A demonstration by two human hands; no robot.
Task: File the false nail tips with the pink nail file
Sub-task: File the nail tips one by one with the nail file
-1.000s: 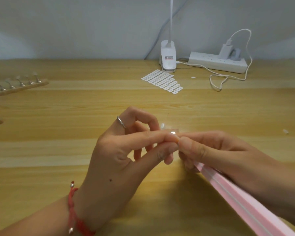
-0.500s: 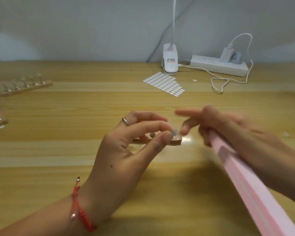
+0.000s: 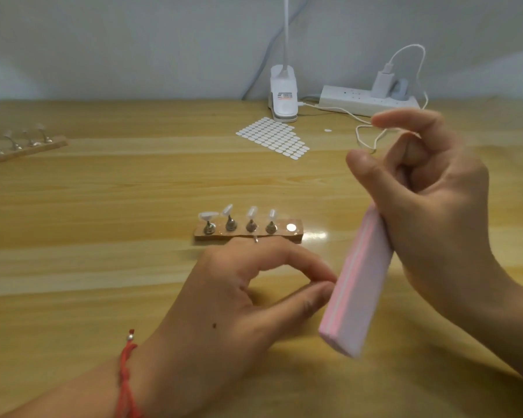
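The pink nail file (image 3: 355, 282) is gripped at its upper end by the right hand (image 3: 432, 206), held above the table (image 3: 103, 236), tilted downward; thumb and forefinger of the left hand (image 3: 242, 300) are seen nearly touching just beside the file, though whether anything is pinched cannot be told; four false nail tips (image 3: 252, 212) are stood in the wooden holder (image 3: 298, 233) just behind that hand

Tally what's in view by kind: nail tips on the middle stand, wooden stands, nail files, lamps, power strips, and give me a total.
False nail tips on the middle stand: 4
Wooden stands: 2
Pink nail file: 1
Clip lamp: 1
Power strip: 1
Total: 9
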